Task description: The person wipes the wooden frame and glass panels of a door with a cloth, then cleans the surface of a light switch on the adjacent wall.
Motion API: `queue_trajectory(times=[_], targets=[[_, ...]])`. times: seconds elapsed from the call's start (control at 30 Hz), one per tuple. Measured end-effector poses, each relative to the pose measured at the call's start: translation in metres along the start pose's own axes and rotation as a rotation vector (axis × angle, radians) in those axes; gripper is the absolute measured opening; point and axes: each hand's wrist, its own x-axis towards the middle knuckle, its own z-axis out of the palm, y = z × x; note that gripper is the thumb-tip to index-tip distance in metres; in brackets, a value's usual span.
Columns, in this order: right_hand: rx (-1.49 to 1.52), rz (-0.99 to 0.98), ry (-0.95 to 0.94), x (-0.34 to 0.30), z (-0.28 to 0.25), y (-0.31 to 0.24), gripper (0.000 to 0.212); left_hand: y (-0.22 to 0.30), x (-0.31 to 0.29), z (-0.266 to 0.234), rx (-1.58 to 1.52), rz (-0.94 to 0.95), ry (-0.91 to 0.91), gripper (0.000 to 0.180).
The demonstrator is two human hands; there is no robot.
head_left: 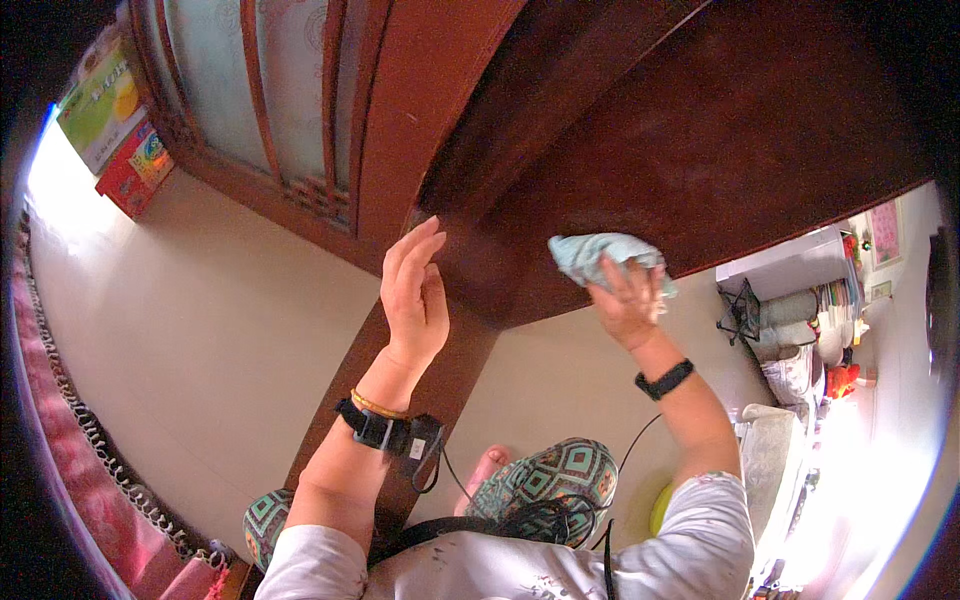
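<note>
Near the lower edge of the dark wooden panel (720, 130), the right hand (630, 305) is holding a pale-blue cloth (592, 254), its long axis running crosswise, perhaps touching the wood. Farther left, the left hand (412, 295) is hovering by the panel's left edge, fingers extended, holding nothing.

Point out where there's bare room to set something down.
Widest: the floor between the fringed pink cloth and brown strip. A smaller patch lies right of that strip, below the dark panel. Crowded: the far right, piled with belongings, and where the right hand holds a blue cloth.
</note>
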Motion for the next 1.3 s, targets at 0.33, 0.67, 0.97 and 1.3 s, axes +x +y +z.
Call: queue_trajectory(times=[0.33,0.67,0.97,1.3], targets=[[0.079,-0.564,-0.757,-0.056,0.178,-0.167,0.049,-0.018,-0.005,-0.029,0.140,-0.041,-0.005,0.038],[0.309,-0.108,0.179,0.087,0.041,-0.058,0.016,-0.047,0.004,-0.049,-0.012,-0.317,0.219,0.044],[0.191,-0.269,-0.125,0.142,0.094,-0.124,0.019,-0.063,0.003,-0.046,-0.064,-0.300,0.251,0.041],[0.567,-0.266,-0.466,0.111,0.196,-0.196,0.030,-0.076,-0.011,-0.050,-0.006,-0.342,0.241,0.038]])
